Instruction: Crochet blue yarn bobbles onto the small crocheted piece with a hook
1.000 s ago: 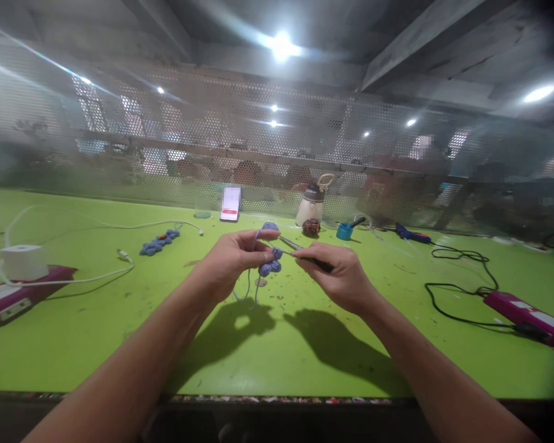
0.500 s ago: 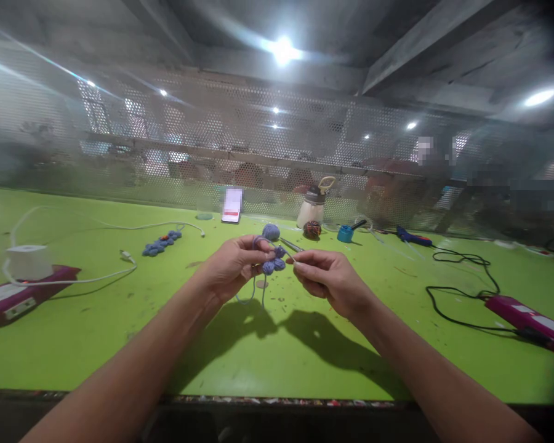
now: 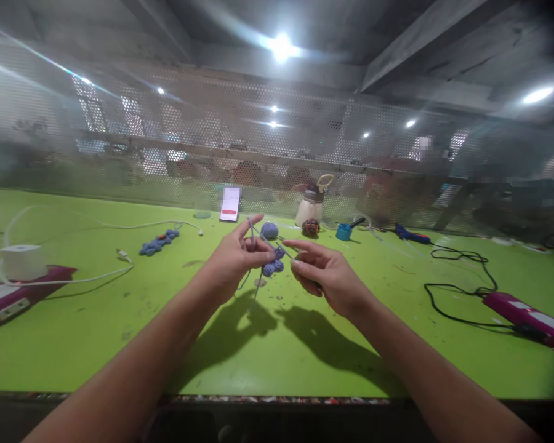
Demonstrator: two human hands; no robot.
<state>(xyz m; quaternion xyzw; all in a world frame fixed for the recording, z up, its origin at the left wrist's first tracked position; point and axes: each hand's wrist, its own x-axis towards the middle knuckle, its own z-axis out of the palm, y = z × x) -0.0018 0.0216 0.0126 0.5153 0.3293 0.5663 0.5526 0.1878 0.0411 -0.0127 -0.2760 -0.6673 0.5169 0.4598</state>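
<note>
Between thumb and fingers, my left hand (image 3: pixel 240 252) pinches a small purple crochet piece (image 3: pixel 272 267) made of puffy lobes. Purple yarn (image 3: pixel 251 229) runs over its raised index finger, and loose strands hang below. My right hand (image 3: pixel 325 268) is closed on a thin crochet hook (image 3: pixel 287 253), whose tip meets the top of the piece; most of the handle is hidden in the fingers. Just beyond the hands lies a ball of purple yarn (image 3: pixel 269 231). A finished-looking purple crochet strip (image 3: pixel 159 242) rests on the table at the left.
On the green table (image 3: pixel 240 363) stand a phone (image 3: pixel 229 204), a bottle (image 3: pixel 308 209), a dark multicoloured ball (image 3: pixel 311 228) and a blue container (image 3: pixel 344 231). A glue gun (image 3: pixel 412 235) lies at right. Power strips (image 3: pixel 526 317) and cables flank both sides; a white charger (image 3: pixel 24 261) sits at left.
My left index finger has lifted and stretched out, raising the yarn. My right index finger has straightened along the hook. The view has shifted slightly.
</note>
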